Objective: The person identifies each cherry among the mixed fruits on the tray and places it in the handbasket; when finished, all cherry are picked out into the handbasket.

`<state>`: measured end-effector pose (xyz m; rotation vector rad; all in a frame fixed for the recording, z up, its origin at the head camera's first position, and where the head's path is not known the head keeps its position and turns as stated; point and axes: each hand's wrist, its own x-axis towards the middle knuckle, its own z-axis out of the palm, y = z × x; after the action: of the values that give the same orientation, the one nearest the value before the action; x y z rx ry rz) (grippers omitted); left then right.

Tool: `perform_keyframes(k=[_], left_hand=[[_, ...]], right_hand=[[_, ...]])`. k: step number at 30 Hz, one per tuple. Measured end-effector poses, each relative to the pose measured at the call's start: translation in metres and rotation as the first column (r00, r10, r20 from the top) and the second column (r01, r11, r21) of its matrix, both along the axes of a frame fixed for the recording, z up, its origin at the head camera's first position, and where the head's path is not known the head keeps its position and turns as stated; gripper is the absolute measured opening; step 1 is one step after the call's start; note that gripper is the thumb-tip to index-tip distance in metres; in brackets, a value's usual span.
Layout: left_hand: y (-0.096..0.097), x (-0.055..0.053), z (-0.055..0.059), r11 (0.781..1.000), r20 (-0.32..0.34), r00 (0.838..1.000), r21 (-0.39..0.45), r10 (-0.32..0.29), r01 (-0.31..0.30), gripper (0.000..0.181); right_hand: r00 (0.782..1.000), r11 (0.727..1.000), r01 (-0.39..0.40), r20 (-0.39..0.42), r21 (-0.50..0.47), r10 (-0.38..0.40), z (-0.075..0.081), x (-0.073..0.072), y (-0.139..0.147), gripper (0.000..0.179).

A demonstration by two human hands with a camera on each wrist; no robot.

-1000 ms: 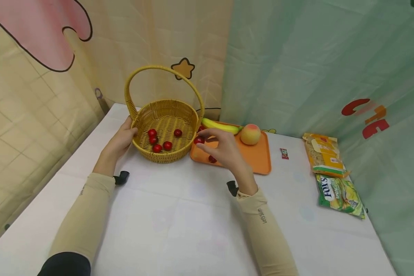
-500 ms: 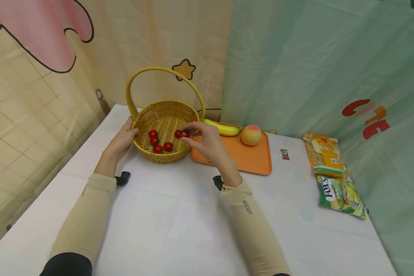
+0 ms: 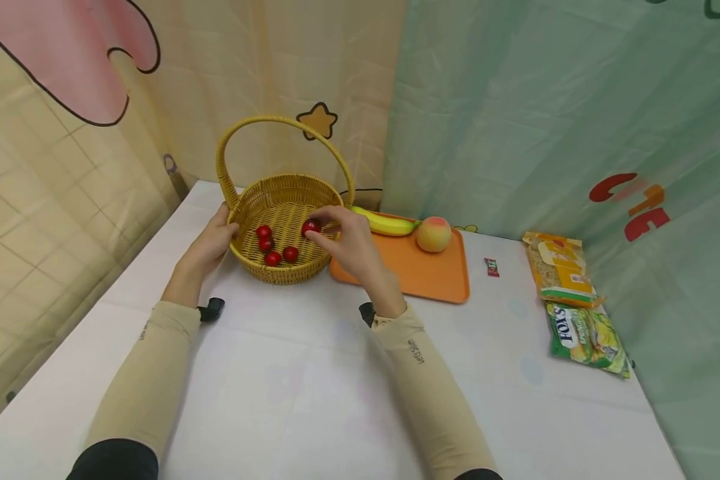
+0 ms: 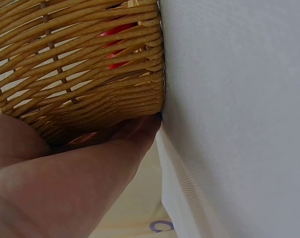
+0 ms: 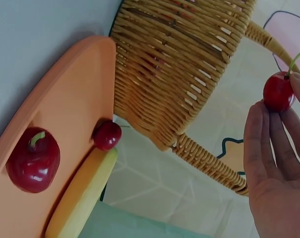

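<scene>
Holds one red cherry (image 5: 278, 92) between the right fingers (image 5: 255, 144), with the wicker basket (image 3: 285, 275) just below them; grips this basket's side with the left fingers (image 4: 140, 136), well apart from the orange tray (image 3: 432, 277).

Beige forearm sleeves (image 3: 139, 383), small dark lettering (image 3: 416, 351), black fabric (image 3: 115, 460) above them, black wrist devices (image 3: 214, 309), bare hands (image 3: 210, 241)

Golden wicker basket (image 3: 288, 273), upright just left of centre in the head view, arched handle high, left hand (image 3: 207, 243) holding its left side! Four red cherries (image 3: 266, 244) inside, and the right hand (image 3: 354, 245) pinches a glossy, green-stemmed cherry (image 5: 278, 93), upper right in the right wrist view!
</scene>
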<state>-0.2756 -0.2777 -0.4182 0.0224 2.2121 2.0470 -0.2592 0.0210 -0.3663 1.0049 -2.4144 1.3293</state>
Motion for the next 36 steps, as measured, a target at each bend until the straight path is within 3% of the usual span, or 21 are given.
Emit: perform_keyframes(k=[8, 15, 22, 36], left_hand=[[-0.003, -0.002, -0.004, 1.000, 0.000, 1.000, -0.008, 0.007, -0.007, 0.075], [-0.004, -0.002, 0.002, 1.000, -0.002, 1.000, -0.010, 0.006, -0.006, 0.076], [-0.003, -0.002, 0.002, 1.000, -0.012, 1.000, -0.018, -0.004, 0.004, 0.075], [-0.003, -0.002, -0.006, 1.000, -0.009, 1.000, -0.004, -0.003, 0.003, 0.076]], right_hand=[[0.997, 0.993, 0.057, 0.036, 0.105, -0.061, -0.003, 0.000, 0.000, 0.044], [0.995, 0.994, 0.088, 0.036, 0.064, -0.090, -0.008, 0.003, 0.025, 0.034], [0.985, 0.991, 0.132, 0.114, 0.005, -0.132, -0.019, 0.003, 0.056, 0.033], [0.947, 0.988, 0.130, 0.286, 0.080, -0.148, -0.037, -0.006, 0.090, 0.037]])
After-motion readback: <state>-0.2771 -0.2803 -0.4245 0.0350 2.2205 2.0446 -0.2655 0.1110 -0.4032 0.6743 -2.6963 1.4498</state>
